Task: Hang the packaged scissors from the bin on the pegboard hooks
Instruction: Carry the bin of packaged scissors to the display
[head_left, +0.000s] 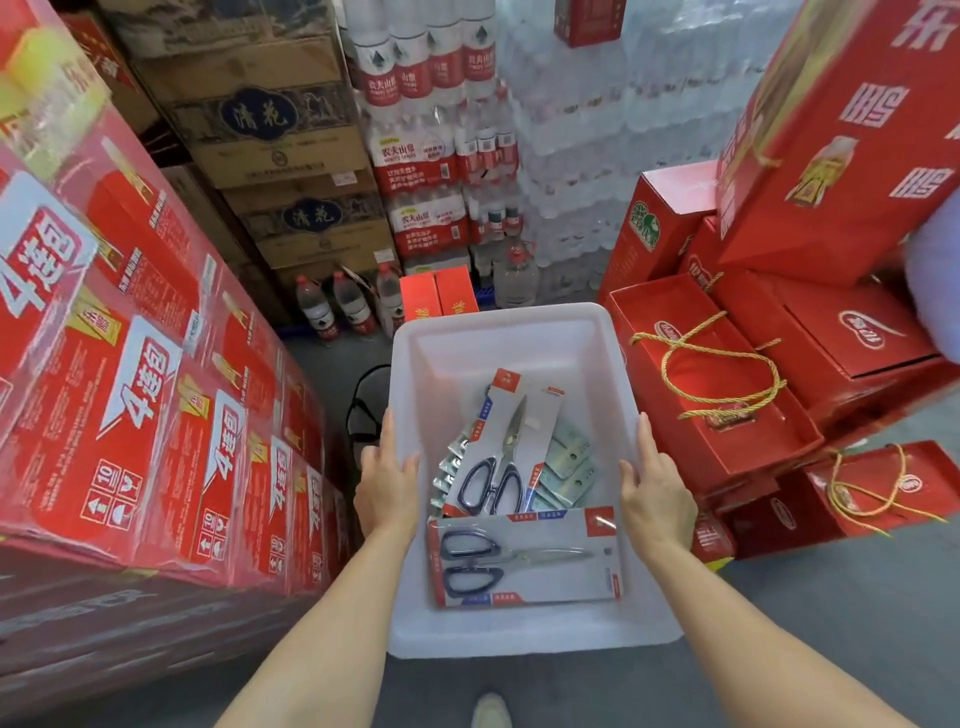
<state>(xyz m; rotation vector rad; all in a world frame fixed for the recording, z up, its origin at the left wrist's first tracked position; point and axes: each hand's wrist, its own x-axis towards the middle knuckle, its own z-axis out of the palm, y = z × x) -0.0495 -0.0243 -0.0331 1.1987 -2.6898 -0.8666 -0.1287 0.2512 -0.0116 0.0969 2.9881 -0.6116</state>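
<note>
A white plastic bin (519, 332) is held out in front of me, above the floor. My left hand (387, 480) grips its left rim and my right hand (657, 488) grips its right rim. Inside lie packaged scissors on grey cards with red corners: one pack (524, 558) lies crosswise at the near end, another pack (506, 441) stands tilted above it, pointing away. Under them are several green-grey flat packs (566, 467). No pegboard or hooks are in view.
Stacked red cartons (130, 364) wall the left side. Open red gift boxes with yellow cords (727, 384) are piled on the right. Ahead stand cardboard boxes (270, 156), shrink-wrapped water bottles (441, 156) and loose bottles on the floor. One of my shoes (491, 712) shows on the grey floor.
</note>
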